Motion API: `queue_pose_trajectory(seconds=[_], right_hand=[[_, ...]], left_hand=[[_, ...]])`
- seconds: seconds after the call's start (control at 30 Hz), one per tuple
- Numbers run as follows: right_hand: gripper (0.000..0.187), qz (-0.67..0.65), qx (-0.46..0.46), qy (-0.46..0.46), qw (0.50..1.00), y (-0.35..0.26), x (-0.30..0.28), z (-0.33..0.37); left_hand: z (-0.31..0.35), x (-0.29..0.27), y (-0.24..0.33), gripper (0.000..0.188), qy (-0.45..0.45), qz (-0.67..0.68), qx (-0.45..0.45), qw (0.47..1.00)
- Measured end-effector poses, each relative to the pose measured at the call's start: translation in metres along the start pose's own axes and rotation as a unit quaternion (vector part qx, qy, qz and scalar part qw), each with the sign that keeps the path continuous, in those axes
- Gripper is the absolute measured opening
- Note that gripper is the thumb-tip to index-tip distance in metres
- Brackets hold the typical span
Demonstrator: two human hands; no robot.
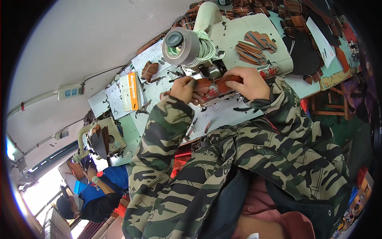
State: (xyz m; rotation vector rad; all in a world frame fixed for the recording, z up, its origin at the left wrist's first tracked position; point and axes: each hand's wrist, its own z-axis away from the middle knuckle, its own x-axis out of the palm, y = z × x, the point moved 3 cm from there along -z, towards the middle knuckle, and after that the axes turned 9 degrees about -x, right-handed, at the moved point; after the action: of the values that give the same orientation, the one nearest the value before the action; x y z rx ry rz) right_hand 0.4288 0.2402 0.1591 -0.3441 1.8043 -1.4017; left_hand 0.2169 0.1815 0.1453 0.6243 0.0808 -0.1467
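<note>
Both hands are at the metal working end (215,71) of a pale bench machine (260,30), with a brown leather piece (203,85) stretched between them. My left hand (183,91) is closed on the left end of the leather, its fingers curled and partly hidden. At the right end, my right hand (248,83) pinches the brown leather between thumb and fingers, close against the metal part. Whether this is one piece or several layered together, I cannot tell. Two bundles of cut leather strips (250,53) lie on the machine's flat top, beyond my right hand.
Left of the machine lie an orange-and-white notebook (130,91), papers and a tied leather bundle (149,71). Dark scraps (199,119) litter the bench. Black and brown leather stacks (304,51) crowd the far right. A co-worker in blue (101,187) sits at another machine, lower left.
</note>
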Motion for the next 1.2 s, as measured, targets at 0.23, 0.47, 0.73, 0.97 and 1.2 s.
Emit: queue_pose_trajectory(seconds=[0.23, 0.47, 0.73, 0.97, 1.2], right_hand=[[0.026, 0.051, -0.018, 0.103, 0.993, 0.008, -0.002, 0.001], [0.024, -0.006, -0.017, 0.007, 1.0, 0.001, -0.007, 0.002], [0.022, 0.01, -0.052, 0.012, 0.999, 0.003, 0.0, 0.0], [0.022, 0.011, -0.053, 0.02, 0.998, -0.001, -0.011, -0.002], [0.033, 0.041, -0.049, 0.106, 0.992, 0.001, -0.012, -0.002]], left_hand=[[-0.002, 0.004, 0.0, 0.025, -0.086, 0.12, 0.011, 0.989], [0.0, 0.01, 0.0, 0.022, 0.009, 0.076, 0.054, 0.996], [0.001, 0.003, 0.002, 0.022, 0.029, 0.027, -0.018, 0.999], [-0.007, 0.026, 0.025, 0.026, -0.012, 0.023, -0.007, 1.0], [-0.01, 0.019, 0.017, 0.023, -0.04, -0.033, -0.027, 0.998]])
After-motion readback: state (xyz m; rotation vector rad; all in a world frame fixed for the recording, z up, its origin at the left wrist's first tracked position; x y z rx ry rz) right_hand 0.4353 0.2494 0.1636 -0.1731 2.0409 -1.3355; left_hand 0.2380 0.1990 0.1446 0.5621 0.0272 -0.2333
